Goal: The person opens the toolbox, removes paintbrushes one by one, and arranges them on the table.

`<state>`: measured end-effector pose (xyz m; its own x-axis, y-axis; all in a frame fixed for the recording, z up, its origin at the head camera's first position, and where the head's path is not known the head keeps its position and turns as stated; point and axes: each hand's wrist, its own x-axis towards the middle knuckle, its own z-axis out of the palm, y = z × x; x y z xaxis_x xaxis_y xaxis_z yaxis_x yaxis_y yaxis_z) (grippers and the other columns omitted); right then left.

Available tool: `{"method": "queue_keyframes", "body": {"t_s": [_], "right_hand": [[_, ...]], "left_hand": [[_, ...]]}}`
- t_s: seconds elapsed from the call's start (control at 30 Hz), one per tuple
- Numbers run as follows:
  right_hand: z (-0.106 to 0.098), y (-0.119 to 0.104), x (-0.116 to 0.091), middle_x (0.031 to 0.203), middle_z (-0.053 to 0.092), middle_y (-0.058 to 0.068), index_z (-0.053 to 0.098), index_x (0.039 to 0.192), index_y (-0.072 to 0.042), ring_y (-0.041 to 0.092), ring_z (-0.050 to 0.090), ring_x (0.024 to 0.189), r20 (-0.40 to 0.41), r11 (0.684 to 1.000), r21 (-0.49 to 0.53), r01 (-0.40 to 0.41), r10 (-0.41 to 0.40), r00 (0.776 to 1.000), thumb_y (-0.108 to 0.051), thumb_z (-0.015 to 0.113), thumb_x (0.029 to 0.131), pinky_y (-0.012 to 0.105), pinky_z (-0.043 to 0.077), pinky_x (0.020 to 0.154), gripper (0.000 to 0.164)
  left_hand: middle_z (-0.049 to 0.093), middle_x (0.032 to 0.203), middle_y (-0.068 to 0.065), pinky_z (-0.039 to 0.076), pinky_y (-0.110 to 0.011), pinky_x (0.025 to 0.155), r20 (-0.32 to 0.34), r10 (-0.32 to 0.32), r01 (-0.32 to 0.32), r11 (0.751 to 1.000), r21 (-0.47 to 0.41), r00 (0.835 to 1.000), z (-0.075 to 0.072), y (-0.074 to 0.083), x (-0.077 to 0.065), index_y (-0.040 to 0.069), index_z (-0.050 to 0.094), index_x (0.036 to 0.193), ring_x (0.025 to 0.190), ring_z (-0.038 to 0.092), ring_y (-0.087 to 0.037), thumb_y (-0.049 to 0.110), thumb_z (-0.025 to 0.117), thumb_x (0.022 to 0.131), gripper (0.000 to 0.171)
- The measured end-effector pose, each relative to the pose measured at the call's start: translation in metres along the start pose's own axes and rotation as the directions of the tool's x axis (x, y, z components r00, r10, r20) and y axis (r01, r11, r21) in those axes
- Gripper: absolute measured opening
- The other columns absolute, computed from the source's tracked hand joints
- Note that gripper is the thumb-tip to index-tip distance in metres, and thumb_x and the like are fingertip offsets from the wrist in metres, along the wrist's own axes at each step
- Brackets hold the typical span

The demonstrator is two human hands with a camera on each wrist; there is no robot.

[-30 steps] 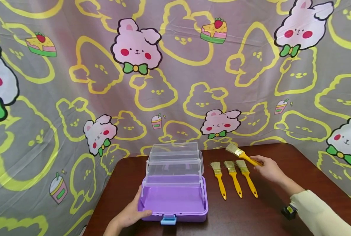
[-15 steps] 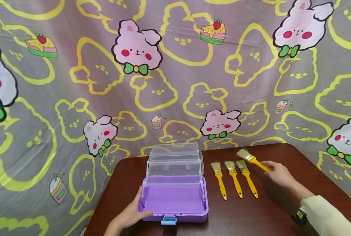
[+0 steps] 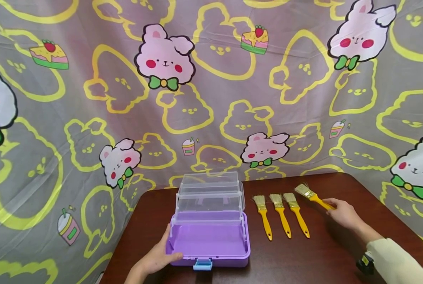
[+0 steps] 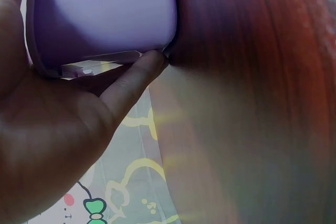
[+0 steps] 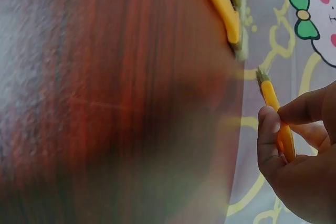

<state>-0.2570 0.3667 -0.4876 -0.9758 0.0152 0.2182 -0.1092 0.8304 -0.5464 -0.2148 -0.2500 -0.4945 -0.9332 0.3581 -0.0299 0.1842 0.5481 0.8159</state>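
A purple storage box [image 3: 229, 262] stands with its transparent folding trays [image 3: 211, 203] raised at the back and its blue latch [image 3: 203, 264] hanging in front. My left hand [image 3: 157, 252] holds the box's left side, thumb over the front rim; in the left wrist view a finger [image 4: 134, 82] spans the outer wall. To the right, my right hand [image 3: 344, 215] pinches a paintbrush [image 3: 319, 201] by its yellow handle, bristles pointing to the back left. The right wrist view shows thumb and fingers around that handle [image 5: 271, 98].
Between box and right hand, a row of three similar paintbrushes lies on the dark wooden table [image 3: 289, 262]: left brush [image 3: 266, 223], middle brush [image 3: 284, 222], right brush [image 3: 300, 221]. A grey cartoon-print curtain [image 3: 218, 90] hangs behind and along the sides.
My right hand has moved right with its paintbrush, from behind the row to the row's right side. The left hand and the box stay put.
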Motion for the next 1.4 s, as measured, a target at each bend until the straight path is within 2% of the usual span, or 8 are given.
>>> {"method": "queue_keyframes", "body": {"t_s": [0.27,0.43,0.73,1.03,1.4], "right_hand": [[0.003,0.01,-0.001,0.105,0.06,0.031,0.06,0.112,0.01,0.039,0.056,0.086,0.031,0.999,-0.027,-0.029,0.03,0.999,-0.001,0.064,0.077,0.04,0.043,0.065,0.037],[0.006,0.015,0.002,0.104,0.06,0.032,0.06,0.112,0.01,0.036,0.056,0.084,0.073,0.999,-0.041,-0.032,0.035,0.997,-0.001,0.064,0.077,0.038,0.043,0.064,0.036],[0.009,0.014,0.002,0.103,0.06,0.033,0.059,0.111,0.012,0.042,0.057,0.091,0.128,0.997,-0.08,-0.008,0.019,0.992,0.003,0.06,0.077,0.053,0.046,0.073,0.035],[0.012,0.017,0.001,0.097,0.063,0.025,0.06,0.112,0.01,0.038,0.058,0.088,0.182,0.998,-0.064,-0.001,0.013,0.983,0.002,0.065,0.078,0.051,0.048,0.073,0.035],[0.016,0.02,0.0,0.099,0.063,0.022,0.058,0.115,0.011,0.036,0.058,0.09,0.221,0.997,-0.068,0.022,-0.006,0.975,-0.001,0.068,0.077,0.053,0.047,0.077,0.041]], "left_hand": [[0.009,0.148,-0.036,0.027,-0.061,0.101,0.004,-0.005,0.005,1.0,-0.012,1.0,0.0,0.0,-0.001,-0.005,-0.009,0.147,0.122,0.041,-0.044,0.026,0.075,0.081,0.111],[0.011,0.149,-0.035,0.028,-0.06,0.101,0.002,-0.003,0.003,1.0,-0.009,1.0,0.0,0.0,0.0,-0.003,-0.009,0.148,0.122,0.043,-0.042,0.026,0.075,0.081,0.111],[0.012,0.148,-0.036,0.03,-0.061,0.1,0.0,0.002,-0.002,1.0,0.0,1.0,-0.001,0.001,0.001,-0.005,-0.008,0.147,0.12,0.044,-0.042,0.027,0.075,0.081,0.111],[0.011,0.149,-0.035,0.029,-0.06,0.101,-0.003,0.006,-0.006,1.0,-0.003,1.0,0.0,-0.003,0.001,-0.004,-0.008,0.147,0.122,0.043,-0.042,0.025,0.075,0.081,0.111],[0.01,0.149,-0.035,0.028,-0.061,0.1,-0.001,0.001,-0.001,1.0,0.01,1.0,0.0,0.0,0.001,-0.005,-0.008,0.147,0.123,0.042,-0.043,0.027,0.075,0.081,0.111]]}}
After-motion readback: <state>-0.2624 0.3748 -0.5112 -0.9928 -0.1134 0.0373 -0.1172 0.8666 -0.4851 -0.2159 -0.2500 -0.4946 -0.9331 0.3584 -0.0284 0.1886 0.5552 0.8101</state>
